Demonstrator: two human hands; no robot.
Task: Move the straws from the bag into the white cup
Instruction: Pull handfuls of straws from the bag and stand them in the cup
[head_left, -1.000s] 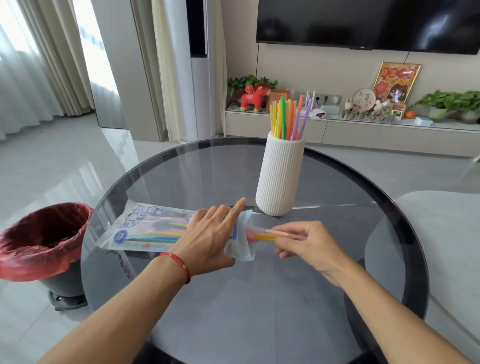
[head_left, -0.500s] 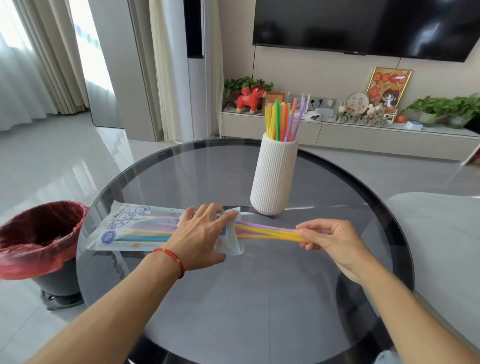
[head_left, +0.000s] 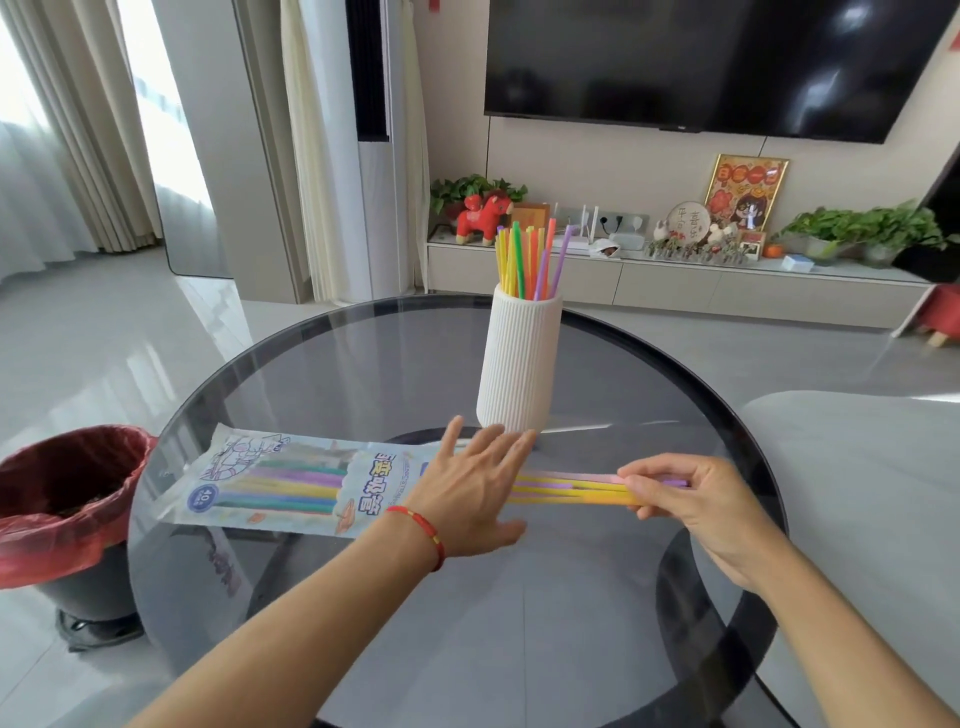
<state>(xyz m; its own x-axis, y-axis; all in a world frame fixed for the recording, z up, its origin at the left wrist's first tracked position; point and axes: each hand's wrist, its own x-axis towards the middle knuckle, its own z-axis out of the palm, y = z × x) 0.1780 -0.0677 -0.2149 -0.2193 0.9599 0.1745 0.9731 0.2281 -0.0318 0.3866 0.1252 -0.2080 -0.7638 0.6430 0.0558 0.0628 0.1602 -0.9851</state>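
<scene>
- Since half a second ago my right hand has drawn its pinched bundle of straws further toward 3 o'clock.
- My left hand presses flat, fingers spread, on the bag.
- The white cup at 12 o'clock already holds many; several remain bagged.

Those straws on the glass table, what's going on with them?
A person is emptying a bag of coloured straws into a white cup. The left hand lies flat on the bag's open end, pinning it to the round glass table. The right hand pinches a small bunch of straws, partly drawn out of the bag. More straws lie inside the bag, and several already stand in the cup.
</scene>
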